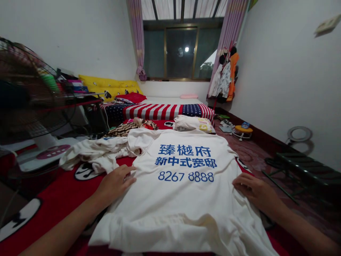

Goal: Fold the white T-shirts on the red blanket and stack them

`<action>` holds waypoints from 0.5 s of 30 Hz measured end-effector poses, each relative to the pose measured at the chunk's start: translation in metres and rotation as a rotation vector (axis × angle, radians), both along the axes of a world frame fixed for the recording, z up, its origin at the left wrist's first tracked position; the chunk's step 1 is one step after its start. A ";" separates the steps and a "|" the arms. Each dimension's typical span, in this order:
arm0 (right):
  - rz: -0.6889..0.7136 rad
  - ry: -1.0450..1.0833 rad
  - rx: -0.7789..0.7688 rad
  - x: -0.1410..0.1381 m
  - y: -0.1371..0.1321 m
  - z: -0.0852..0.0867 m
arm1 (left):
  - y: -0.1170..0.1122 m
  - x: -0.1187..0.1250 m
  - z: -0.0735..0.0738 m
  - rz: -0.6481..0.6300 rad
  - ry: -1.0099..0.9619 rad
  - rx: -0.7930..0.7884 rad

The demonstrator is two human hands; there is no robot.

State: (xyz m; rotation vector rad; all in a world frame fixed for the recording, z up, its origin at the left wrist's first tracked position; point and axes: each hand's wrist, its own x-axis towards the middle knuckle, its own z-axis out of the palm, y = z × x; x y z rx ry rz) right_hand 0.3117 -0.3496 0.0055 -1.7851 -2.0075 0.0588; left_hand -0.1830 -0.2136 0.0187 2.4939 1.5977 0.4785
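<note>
A white T-shirt (186,199) with blue Chinese characters and digits lies spread, printed side up, on a red cloth (61,199) with black and white figures. Its lower part is rumpled toward me. My left hand (117,181) is at the shirt's left edge, fingers stretched and apart, the tips touching the fabric. At the right edge, my right hand (250,188) has its fingers bent together on the shirt's border; its thumb is partly hidden. Left of the shirt lies a crumpled white garment (93,153).
Behind the shirt are a folded white garment (193,124) and a patterned cloth (128,128). A fan (29,92) stands close on the left. On the right are a dark green folding stool (309,170) and a small orange stool (243,130). A bed (162,111) is beneath the window.
</note>
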 end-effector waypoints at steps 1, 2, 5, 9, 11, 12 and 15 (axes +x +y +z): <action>-0.006 -0.015 0.017 0.002 -0.001 0.003 | -0.003 0.000 0.000 0.006 0.003 -0.009; -0.016 -0.027 0.043 0.003 -0.002 0.006 | -0.004 0.001 0.000 0.006 0.008 -0.014; -0.036 -0.028 0.123 0.007 -0.009 0.014 | -0.007 0.004 0.000 0.001 0.018 -0.017; 0.034 -0.012 0.013 0.001 -0.013 0.008 | -0.007 0.007 -0.001 0.044 0.012 0.003; 0.068 -0.015 -0.039 -0.005 -0.011 0.002 | -0.006 0.008 0.000 0.047 0.006 0.010; 0.076 -0.025 -0.050 -0.007 -0.010 0.001 | -0.005 0.007 0.000 0.040 0.003 0.006; 0.082 -0.081 -0.054 -0.005 -0.010 0.005 | -0.001 0.004 0.004 0.001 -0.023 -0.024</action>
